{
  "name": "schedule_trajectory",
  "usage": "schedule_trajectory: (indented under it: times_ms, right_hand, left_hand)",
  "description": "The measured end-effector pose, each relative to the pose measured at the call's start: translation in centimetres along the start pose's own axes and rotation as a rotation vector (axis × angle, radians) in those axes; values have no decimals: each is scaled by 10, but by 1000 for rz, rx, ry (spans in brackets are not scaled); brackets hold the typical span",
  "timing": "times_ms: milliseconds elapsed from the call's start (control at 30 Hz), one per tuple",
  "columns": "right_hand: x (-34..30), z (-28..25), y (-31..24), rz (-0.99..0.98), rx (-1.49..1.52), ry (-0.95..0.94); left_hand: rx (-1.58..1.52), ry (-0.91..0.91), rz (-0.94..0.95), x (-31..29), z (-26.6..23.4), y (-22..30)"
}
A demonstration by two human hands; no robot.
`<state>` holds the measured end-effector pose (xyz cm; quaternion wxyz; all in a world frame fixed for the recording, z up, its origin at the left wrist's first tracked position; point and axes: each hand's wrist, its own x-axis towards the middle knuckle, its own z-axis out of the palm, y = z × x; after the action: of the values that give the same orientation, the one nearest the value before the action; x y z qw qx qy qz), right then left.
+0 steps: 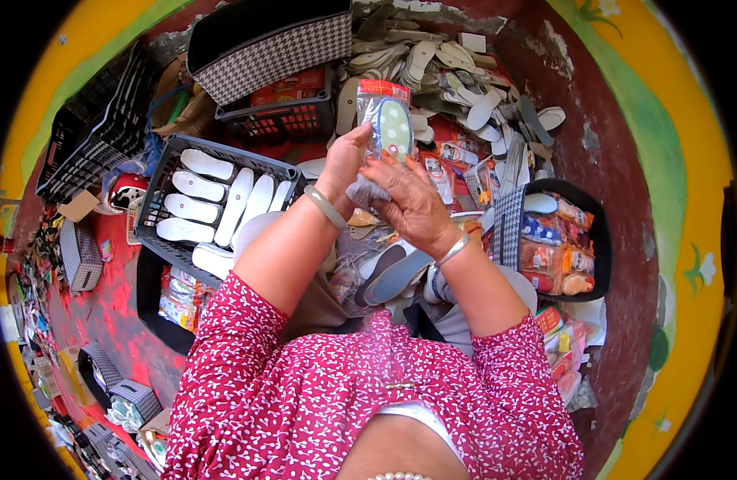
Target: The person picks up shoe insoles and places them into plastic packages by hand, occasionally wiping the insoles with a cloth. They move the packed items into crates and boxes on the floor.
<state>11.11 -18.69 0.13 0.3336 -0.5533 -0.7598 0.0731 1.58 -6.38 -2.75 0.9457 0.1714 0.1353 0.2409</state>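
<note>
Both hands are raised in front of me around a clear plastic packet (387,120) that holds a pale green dotted insole and has a red top strip. My left hand (344,160) grips the packet's left edge. My right hand (408,200) closes on its lower end from below. A bracelet sits on each wrist. Several grey insoles (392,272) lie on my lap under the hands.
A black crate (156,200) with white insoles stands to the left. A pile of loose insoles (456,80) lies ahead. At the right a black box (596,240) holds packed insoles. A black basket (280,120) and a houndstooth box (272,52) stand behind.
</note>
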Motion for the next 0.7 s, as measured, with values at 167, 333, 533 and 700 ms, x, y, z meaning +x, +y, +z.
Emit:
schedule_trajectory:
  times_ms: [167, 333, 533, 700]
  right_hand:
    - [6, -4, 27, -22, -104, 261]
    - [9, -20, 45, 3, -357, 431]
    - [4, -44, 95, 401, -334, 631]
    - [-7, -61, 126, 717, 897, 1014]
  left_hand:
    - [-142, -102, -62, -8, 4, -11]
    - [-131, -155, -182, -18, 19, -19]
    - [113, -211, -238, -24, 25, -27]
    - [-76, -233, -159, -12, 23, -12]
